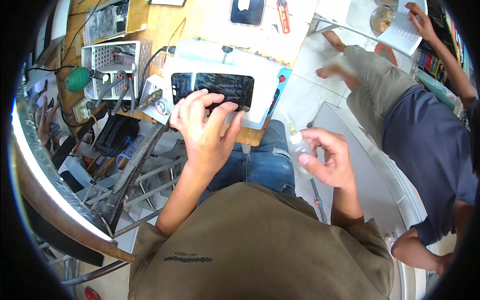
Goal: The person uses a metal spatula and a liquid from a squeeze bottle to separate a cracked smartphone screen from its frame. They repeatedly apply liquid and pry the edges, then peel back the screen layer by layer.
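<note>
A smartphone with a dark, glossy face (235,84) lies lengthwise on a light-blue and white flat device (200,52) at the table's near edge. Over its lower left part, my left hand (204,125) has its fingers apart and curved, the tips at or just above the glass; contact cannot be made out. To the right of the table, my right hand (331,159) grips a small clear squeeze bottle (299,150) with a white cap and a thin nozzle pointing up. The fingers wrap around the bottle's right side.
Another phone (247,12) and a red utility knife (283,17) lie farther back on the table. At left stand a white basket (111,65), soldering-style tool handles and a green bulb blower (77,79). A person in a dark shirt (425,135) sits close on the right.
</note>
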The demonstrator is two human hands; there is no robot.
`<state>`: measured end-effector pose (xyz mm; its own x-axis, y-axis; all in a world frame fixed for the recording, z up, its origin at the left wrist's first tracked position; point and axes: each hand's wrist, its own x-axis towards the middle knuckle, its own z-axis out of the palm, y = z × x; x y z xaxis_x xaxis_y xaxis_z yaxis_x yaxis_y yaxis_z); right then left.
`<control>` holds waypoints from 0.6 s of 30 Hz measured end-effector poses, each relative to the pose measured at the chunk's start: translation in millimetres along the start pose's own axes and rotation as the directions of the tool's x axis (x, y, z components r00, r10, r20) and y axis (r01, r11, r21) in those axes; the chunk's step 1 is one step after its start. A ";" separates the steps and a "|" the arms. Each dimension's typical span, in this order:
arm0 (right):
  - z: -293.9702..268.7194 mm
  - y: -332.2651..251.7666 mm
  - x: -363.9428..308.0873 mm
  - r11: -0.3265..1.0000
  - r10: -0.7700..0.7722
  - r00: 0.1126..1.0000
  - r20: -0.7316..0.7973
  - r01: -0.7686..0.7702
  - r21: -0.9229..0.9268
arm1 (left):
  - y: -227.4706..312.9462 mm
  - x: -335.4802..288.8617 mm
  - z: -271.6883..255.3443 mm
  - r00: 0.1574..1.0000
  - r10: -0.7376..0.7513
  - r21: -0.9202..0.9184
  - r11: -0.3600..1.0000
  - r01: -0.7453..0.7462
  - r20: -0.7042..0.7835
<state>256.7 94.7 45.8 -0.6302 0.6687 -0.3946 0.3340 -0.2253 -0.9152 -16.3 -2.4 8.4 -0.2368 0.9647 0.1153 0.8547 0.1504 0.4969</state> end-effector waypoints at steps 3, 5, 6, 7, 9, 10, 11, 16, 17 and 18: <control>20.0 18.9 -1.8 0.984 0.005 0.999 0.032 -0.011 0.177 | 4.3 1.5 -0.3 1.000 -0.018 -0.022 1.000 0.018 0.007; 30.3 27.2 -0.5 0.968 0.009 0.999 0.043 -0.020 0.251 | 5.7 5.9 -0.3 1.000 -0.023 -0.002 1.000 0.023 0.005; 34.3 30.0 -0.2 0.958 0.015 0.999 0.051 -0.029 0.286 | 6.0 7.7 -1.9 1.000 -0.004 0.005 1.000 0.004 0.016; 39.7 32.6 1.1 0.946 0.007 0.999 0.048 -0.022 0.323 | 5.1 10.2 -3.7 0.999 0.007 0.011 1.000 -0.007 0.032; 47.6 36.8 3.6 0.920 0.025 0.999 0.046 -0.040 0.389 | 3.7 13.6 -4.9 0.999 0.023 0.006 1.000 -0.024 0.038; 52.1 38.3 5.0 0.902 0.039 0.998 0.050 -0.056 0.428 | 3.3 14.4 -5.1 0.999 0.022 0.011 1.000 -0.023 0.041; 54.2 40.7 7.1 0.913 0.011 0.999 0.047 -0.029 0.407 | 2.9 15.0 -5.0 0.999 0.017 0.012 1.000 -0.017 0.044; 63.2 46.3 13.4 0.917 -0.026 0.999 0.021 0.016 0.398 | 1.5 17.3 -4.1 0.999 0.033 0.044 0.998 -0.035 0.028; 61.8 45.6 12.9 0.913 -0.022 1.000 0.015 0.014 0.409 | 0.4 18.3 -3.6 0.999 0.050 0.035 0.998 -0.050 0.017; 61.4 45.0 12.4 0.912 0.010 0.998 0.062 -0.035 0.409 | 0.6 18.2 -4.4 0.998 0.052 0.041 0.998 -0.053 0.029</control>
<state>221.0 49.3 -5.2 -0.6691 0.6211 -0.4082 0.0402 -0.5182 -0.8543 -22.1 14.3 14.6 -0.1790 0.9770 0.1163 0.8841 0.1078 0.4547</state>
